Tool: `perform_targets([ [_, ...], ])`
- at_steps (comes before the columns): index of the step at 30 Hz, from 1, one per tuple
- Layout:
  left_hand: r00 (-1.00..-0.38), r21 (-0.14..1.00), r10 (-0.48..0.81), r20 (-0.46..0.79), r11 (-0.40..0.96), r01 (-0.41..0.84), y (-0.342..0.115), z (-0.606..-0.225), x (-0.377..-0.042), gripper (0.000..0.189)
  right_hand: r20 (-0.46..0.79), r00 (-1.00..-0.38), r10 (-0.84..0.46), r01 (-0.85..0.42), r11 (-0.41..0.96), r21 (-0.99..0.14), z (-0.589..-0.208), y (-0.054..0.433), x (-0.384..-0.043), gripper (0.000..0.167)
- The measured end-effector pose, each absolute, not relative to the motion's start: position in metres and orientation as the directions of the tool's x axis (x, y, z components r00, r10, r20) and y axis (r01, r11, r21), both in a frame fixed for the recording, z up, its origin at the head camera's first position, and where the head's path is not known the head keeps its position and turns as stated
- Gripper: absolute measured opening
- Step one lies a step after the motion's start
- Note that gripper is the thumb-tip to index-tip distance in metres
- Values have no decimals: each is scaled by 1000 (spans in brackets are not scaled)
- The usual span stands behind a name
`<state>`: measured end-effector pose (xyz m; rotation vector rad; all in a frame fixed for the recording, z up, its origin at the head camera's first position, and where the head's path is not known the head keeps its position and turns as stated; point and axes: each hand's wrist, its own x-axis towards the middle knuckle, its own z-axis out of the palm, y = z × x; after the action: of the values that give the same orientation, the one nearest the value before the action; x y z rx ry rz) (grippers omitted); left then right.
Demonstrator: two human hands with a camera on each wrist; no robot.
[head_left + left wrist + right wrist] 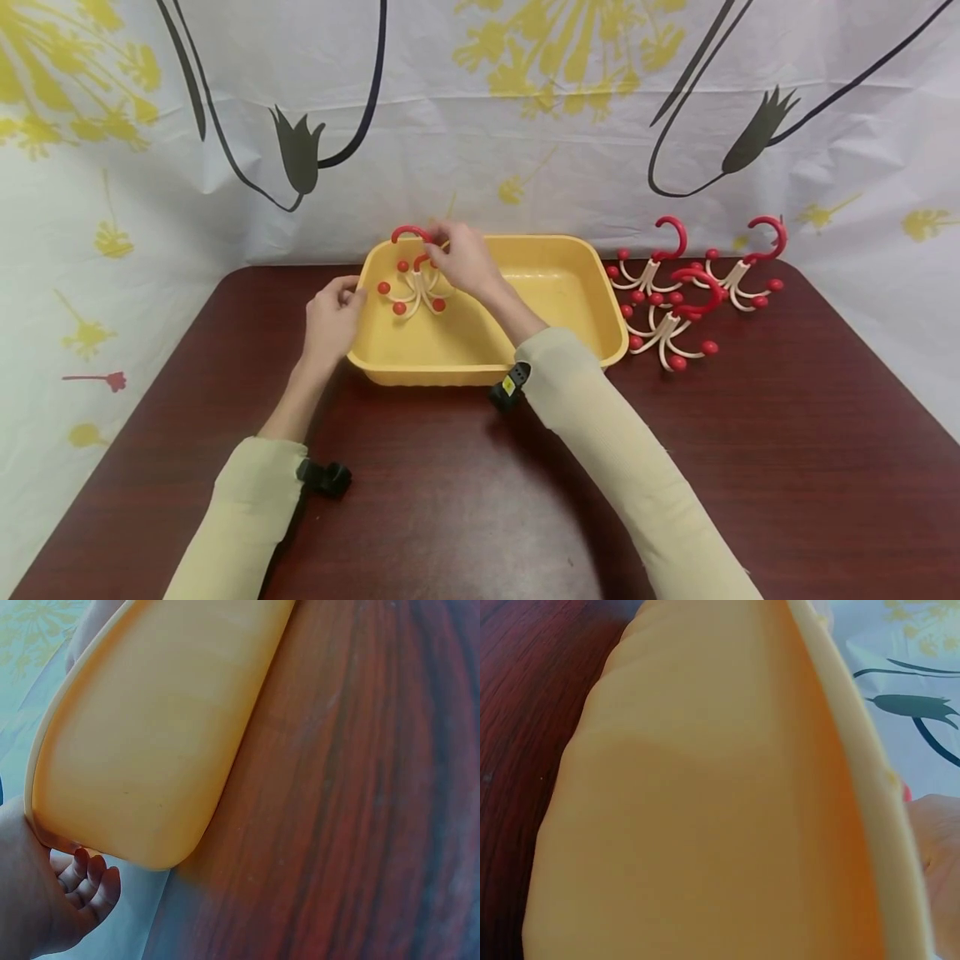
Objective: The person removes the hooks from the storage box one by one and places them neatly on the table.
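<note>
A yellow plastic basin (551, 308) stands on the table. My left hand (333, 321) grips its left rim; in the left wrist view the curled fingers (88, 889) are at the basin's end. My right hand (467, 260) reaches over the basin and pinches a multi-arm hanger at its red hook. This hanger (418, 287) has curved cream arms tipped with red balls and is low inside the basin's left part. Another red hook (408, 229) shows right beside the fingertips. The basin wall (697, 787) hides most of the right hand in the right wrist view.
Three similar hangers (667, 325) with red hooks stand close together to the right of the basin, their arms overlapping. A dark red-brown wooden table (450, 492) lies beneath everything. Behind it hangs a white cloth (420, 150) with yellow and grey plant prints.
</note>
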<state>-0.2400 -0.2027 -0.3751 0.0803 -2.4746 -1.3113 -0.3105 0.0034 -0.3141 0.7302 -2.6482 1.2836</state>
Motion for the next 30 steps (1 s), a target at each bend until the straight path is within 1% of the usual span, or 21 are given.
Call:
perform_targets([
  [9,-941,815,-204,272,568,112,-203,-376,-241,34,311,-878,-363,-465,500,-730,-313,8,-308,18],
  [14,-942,819,-204,266,563,110,-203,-377,-241,33,354,-872,-340,-481,452,-751,-313,17,-306,16],
  [21,-940,816,-203,274,567,116,-202,-376,-240,34,398,-867,-298,-492,392,-778,-304,34,-300,19],
  [30,-945,812,-188,269,571,118,-203,-376,-240,36,496,-833,-244,-552,310,-774,-288,53,-286,16],
])
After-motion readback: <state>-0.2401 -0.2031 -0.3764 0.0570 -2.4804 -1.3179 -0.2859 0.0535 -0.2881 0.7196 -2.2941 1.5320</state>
